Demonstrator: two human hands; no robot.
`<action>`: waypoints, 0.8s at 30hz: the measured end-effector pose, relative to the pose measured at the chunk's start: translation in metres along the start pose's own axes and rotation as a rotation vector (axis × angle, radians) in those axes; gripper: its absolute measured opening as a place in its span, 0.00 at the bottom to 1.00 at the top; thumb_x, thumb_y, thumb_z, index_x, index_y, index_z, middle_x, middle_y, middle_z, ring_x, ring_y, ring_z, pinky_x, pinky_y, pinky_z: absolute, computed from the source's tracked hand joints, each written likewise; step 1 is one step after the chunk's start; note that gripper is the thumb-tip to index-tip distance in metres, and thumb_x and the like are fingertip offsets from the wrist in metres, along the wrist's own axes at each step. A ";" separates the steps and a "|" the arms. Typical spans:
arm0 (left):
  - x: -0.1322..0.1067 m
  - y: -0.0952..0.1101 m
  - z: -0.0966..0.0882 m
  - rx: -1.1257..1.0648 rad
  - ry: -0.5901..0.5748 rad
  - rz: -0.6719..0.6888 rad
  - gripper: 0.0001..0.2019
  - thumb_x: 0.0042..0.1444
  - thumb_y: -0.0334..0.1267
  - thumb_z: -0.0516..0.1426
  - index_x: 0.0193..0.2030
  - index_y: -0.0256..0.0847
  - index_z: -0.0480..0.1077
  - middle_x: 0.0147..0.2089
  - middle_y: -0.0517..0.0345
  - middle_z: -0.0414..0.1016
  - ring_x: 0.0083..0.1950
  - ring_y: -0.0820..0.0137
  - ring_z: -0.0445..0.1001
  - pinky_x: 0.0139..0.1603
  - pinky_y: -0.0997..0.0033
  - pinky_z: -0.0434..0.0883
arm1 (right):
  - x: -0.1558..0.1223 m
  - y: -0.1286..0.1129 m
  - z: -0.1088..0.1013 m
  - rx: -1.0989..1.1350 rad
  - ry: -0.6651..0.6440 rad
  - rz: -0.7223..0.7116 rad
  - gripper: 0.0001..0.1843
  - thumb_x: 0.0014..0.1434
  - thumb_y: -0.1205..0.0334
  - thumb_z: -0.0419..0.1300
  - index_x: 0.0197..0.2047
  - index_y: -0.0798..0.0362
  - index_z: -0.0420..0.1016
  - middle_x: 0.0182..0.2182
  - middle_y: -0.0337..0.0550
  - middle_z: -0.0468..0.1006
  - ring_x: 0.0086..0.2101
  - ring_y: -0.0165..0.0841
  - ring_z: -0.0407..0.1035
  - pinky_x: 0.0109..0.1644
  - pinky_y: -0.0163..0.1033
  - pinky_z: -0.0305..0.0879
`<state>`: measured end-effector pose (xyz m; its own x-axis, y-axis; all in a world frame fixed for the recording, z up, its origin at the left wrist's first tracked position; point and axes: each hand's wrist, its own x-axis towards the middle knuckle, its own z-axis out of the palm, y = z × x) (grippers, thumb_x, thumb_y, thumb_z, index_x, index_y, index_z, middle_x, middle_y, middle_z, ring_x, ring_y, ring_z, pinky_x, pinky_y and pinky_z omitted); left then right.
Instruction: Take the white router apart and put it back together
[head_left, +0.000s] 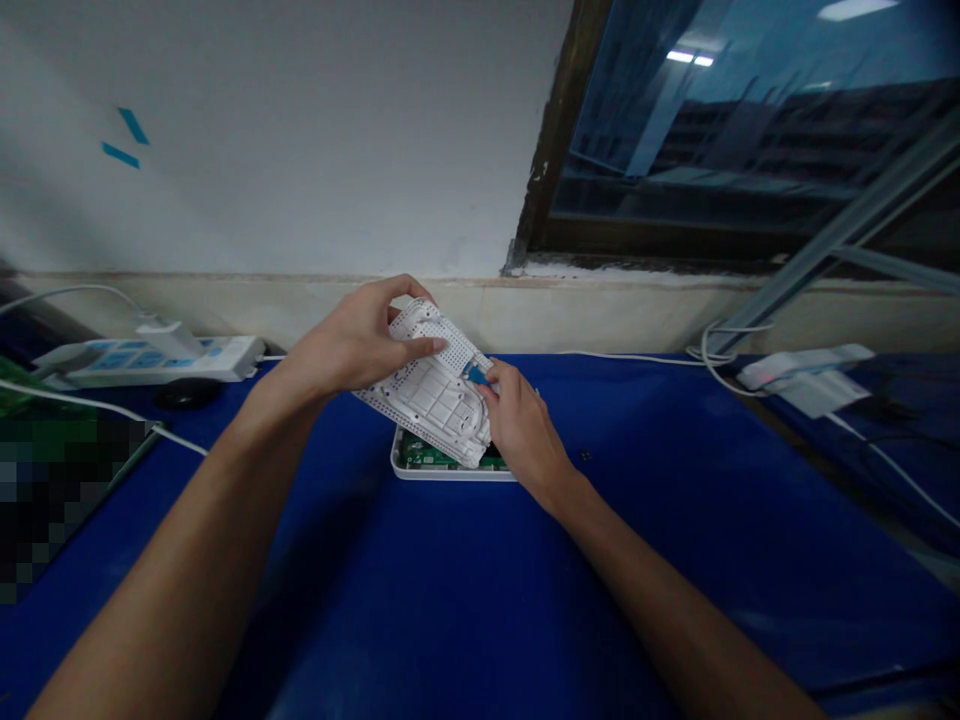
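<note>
My left hand [358,340] grips the upper edge of a white perforated plastic cover [435,392], tilted up off a white device base [420,470]. A green circuit board [420,452] shows inside the base, under the raised cover. My right hand [521,425] sits at the cover's right edge, its fingers pinched on a small blue tool [475,374] that touches the cover's rim. Both hands are closed. The far side of the base is hidden behind the cover.
The device rests on a blue table surface [450,580]. A white power strip [150,360] with a plug lies at the back left. White cables [720,350] and a white adapter [806,370] lie at the back right. A wall and a window stand behind.
</note>
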<state>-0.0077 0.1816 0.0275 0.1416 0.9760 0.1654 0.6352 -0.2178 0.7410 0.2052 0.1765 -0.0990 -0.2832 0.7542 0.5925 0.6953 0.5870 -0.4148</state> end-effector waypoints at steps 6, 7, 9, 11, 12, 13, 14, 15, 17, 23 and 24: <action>0.002 -0.012 -0.012 -0.084 -0.019 -0.055 0.21 0.47 0.47 0.67 0.47 0.43 0.71 0.34 0.55 0.77 0.30 0.67 0.76 0.27 0.73 0.68 | 0.005 -0.004 -0.012 0.319 0.114 0.044 0.17 0.66 0.58 0.60 0.58 0.46 0.71 0.60 0.47 0.75 0.57 0.42 0.71 0.61 0.55 0.70; 0.003 -0.015 -0.013 -0.119 -0.027 -0.070 0.22 0.47 0.47 0.67 0.46 0.43 0.71 0.34 0.55 0.77 0.30 0.67 0.75 0.27 0.73 0.69 | 0.006 -0.004 -0.011 0.366 0.122 0.054 0.18 0.65 0.57 0.62 0.57 0.46 0.73 0.61 0.46 0.74 0.59 0.42 0.70 0.62 0.56 0.69; 0.005 -0.021 -0.014 -0.201 -0.045 -0.104 0.22 0.46 0.46 0.68 0.46 0.42 0.71 0.33 0.54 0.77 0.30 0.66 0.75 0.27 0.72 0.70 | 0.009 -0.005 -0.006 0.451 0.135 0.088 0.17 0.64 0.57 0.63 0.56 0.46 0.77 0.62 0.46 0.73 0.60 0.43 0.69 0.62 0.58 0.69; 0.006 -0.027 -0.014 -0.281 -0.061 -0.152 0.22 0.46 0.45 0.69 0.46 0.42 0.70 0.32 0.55 0.77 0.29 0.66 0.75 0.27 0.70 0.71 | 0.013 -0.007 0.001 0.504 0.161 0.131 0.15 0.62 0.57 0.65 0.53 0.45 0.80 0.61 0.46 0.75 0.58 0.43 0.71 0.61 0.58 0.70; 0.006 -0.030 -0.015 -0.308 -0.068 -0.175 0.22 0.46 0.44 0.69 0.47 0.43 0.70 0.31 0.55 0.77 0.29 0.66 0.75 0.27 0.70 0.71 | 0.016 -0.007 0.004 0.518 0.179 0.144 0.13 0.61 0.58 0.66 0.50 0.45 0.81 0.60 0.46 0.76 0.58 0.43 0.72 0.60 0.58 0.70; 0.006 -0.033 -0.015 -0.328 -0.071 -0.194 0.22 0.45 0.43 0.69 0.46 0.43 0.70 0.31 0.56 0.76 0.28 0.66 0.75 0.27 0.69 0.71 | 0.019 -0.009 0.008 0.527 0.199 0.150 0.11 0.60 0.59 0.67 0.47 0.45 0.82 0.58 0.46 0.77 0.57 0.42 0.72 0.60 0.57 0.71; 0.006 -0.036 -0.016 -0.344 -0.072 -0.208 0.23 0.45 0.43 0.70 0.46 0.44 0.69 0.31 0.56 0.77 0.28 0.66 0.75 0.27 0.69 0.72 | 0.022 -0.010 0.010 0.533 0.211 0.152 0.09 0.60 0.59 0.67 0.45 0.46 0.82 0.58 0.45 0.78 0.57 0.42 0.72 0.61 0.56 0.70; 0.006 -0.040 -0.017 -0.359 -0.077 -0.218 0.23 0.45 0.43 0.70 0.46 0.44 0.69 0.31 0.57 0.76 0.28 0.66 0.75 0.27 0.69 0.72 | 0.026 -0.011 0.012 0.537 0.212 0.150 0.08 0.59 0.60 0.68 0.43 0.46 0.82 0.57 0.45 0.78 0.57 0.42 0.72 0.61 0.56 0.69; 0.006 -0.047 -0.018 -0.389 -0.092 -0.235 0.23 0.46 0.44 0.70 0.47 0.44 0.69 0.31 0.57 0.76 0.28 0.67 0.75 0.28 0.69 0.73 | 0.032 -0.013 0.016 0.542 0.184 0.143 0.09 0.58 0.61 0.69 0.43 0.46 0.82 0.58 0.46 0.78 0.59 0.42 0.71 0.63 0.56 0.67; 0.008 -0.061 -0.016 -0.462 -0.116 -0.285 0.19 0.48 0.42 0.68 0.45 0.45 0.68 0.32 0.59 0.76 0.30 0.68 0.76 0.29 0.70 0.72 | 0.040 -0.018 0.022 0.533 0.137 0.190 0.08 0.57 0.60 0.69 0.41 0.50 0.84 0.53 0.51 0.81 0.54 0.43 0.76 0.61 0.55 0.70; 0.008 -0.062 -0.015 -0.470 -0.118 -0.292 0.19 0.48 0.42 0.68 0.45 0.45 0.68 0.32 0.59 0.76 0.30 0.68 0.75 0.29 0.70 0.72 | 0.039 -0.018 0.023 0.525 0.151 0.196 0.06 0.57 0.60 0.69 0.39 0.50 0.84 0.51 0.50 0.82 0.51 0.43 0.77 0.59 0.55 0.71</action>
<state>-0.0573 0.2026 -0.0074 0.1120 0.9832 -0.1441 0.2583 0.1112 0.9597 0.1660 0.2026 -0.0843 -0.0582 0.8357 0.5461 0.2938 0.5371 -0.7907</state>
